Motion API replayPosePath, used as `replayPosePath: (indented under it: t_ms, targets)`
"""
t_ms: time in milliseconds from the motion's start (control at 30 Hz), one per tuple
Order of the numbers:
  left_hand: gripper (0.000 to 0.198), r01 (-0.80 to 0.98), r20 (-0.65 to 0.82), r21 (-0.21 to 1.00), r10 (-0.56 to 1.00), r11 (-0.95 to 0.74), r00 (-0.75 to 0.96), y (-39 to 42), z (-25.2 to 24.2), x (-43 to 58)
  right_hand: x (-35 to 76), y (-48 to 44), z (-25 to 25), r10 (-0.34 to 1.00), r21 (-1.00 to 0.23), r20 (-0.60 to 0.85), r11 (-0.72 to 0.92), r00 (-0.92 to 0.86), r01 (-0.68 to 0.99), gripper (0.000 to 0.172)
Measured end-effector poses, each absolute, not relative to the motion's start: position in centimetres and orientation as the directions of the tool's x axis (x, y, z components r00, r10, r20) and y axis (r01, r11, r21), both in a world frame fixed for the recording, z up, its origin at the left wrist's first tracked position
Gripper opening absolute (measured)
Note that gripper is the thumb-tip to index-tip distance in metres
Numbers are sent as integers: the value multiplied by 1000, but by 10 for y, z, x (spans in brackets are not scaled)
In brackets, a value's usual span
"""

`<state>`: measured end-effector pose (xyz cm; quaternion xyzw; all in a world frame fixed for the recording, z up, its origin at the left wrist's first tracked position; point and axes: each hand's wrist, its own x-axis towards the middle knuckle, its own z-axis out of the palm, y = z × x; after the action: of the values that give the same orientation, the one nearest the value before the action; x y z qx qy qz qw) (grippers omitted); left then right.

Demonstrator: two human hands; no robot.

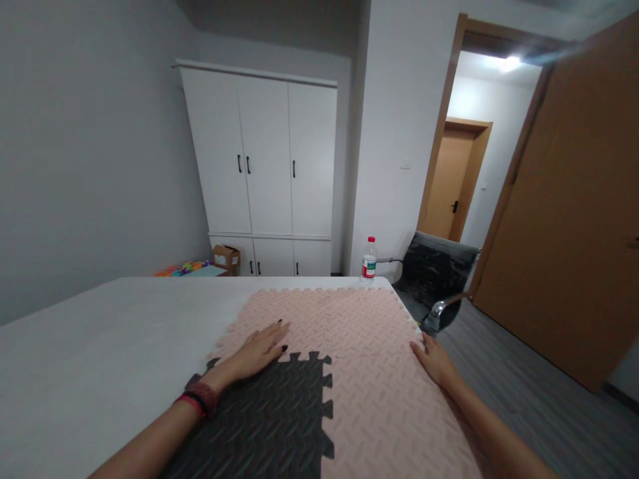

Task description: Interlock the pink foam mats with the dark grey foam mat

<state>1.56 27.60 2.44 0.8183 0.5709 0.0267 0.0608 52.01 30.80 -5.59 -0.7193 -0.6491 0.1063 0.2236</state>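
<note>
Interlocking foam mats lie on a white table (100, 346): several pink tiles (359, 346) joined together and one dark grey tile (264, 419) fitted into their near-left corner. My left hand (257, 352) lies flat with fingers stretched out on the pink tile just above the seam with the grey tile. My right hand (434, 362) rests open on the right edge of the pink mat, at the table's right side. Neither hand holds anything. A red and dark band sits on my left wrist.
A water bottle (368, 261) stands at the table's far right corner. A dark office chair (434, 279) is beyond the table's right edge. A white cupboard (264, 173) fills the back wall, with a cardboard box (225, 257) and colourful toys beside it. A brown door (574, 219) stands open on the right.
</note>
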Motion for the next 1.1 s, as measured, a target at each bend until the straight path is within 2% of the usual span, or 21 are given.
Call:
replayPosePath:
  t_ms: [133, 333, 533, 667, 833, 967, 1033, 1100]
  targets:
    - [51, 949, -41, 121, 953, -292, 299, 260, 10, 17, 520, 308, -55, 980, -474, 143, -54, 137, 879, 76]
    - [50, 958, -79, 139, 961, -252, 265, 263, 19, 23, 518, 307, -53, 979, -496, 147, -48, 138, 867, 76]
    - [54, 992, -29, 100, 996, -77, 80, 267, 7, 54, 513, 302, -45, 977, -490, 155, -51, 144, 870, 73]
    - [60, 997, -8, 60, 999, -42, 43, 266, 1, 69, 507, 292, -33, 974, -444, 156, -80, 165, 892, 67]
    - [59, 1000, 7, 19, 1000, -23, 23, 257, 19, 82, 476, 267, -4, 959, -343, 205, -118, 197, 932, 55]
    - [53, 996, 41, 22, 996, -85, 84, 221, 48, 101, 445, 218, 26, 971, -301, 227, -2, 74, 954, 52]
    - [52, 985, 9, 55, 987, -163, 162, 186, 62, 107, 442, 174, 34, 981, -358, 180, 132, -70, 924, 51]
    - [51, 958, -43, 106, 961, -266, 272, 143, 69, 104, 453, 123, 30, 958, -580, 93, 274, -272, 767, 53]
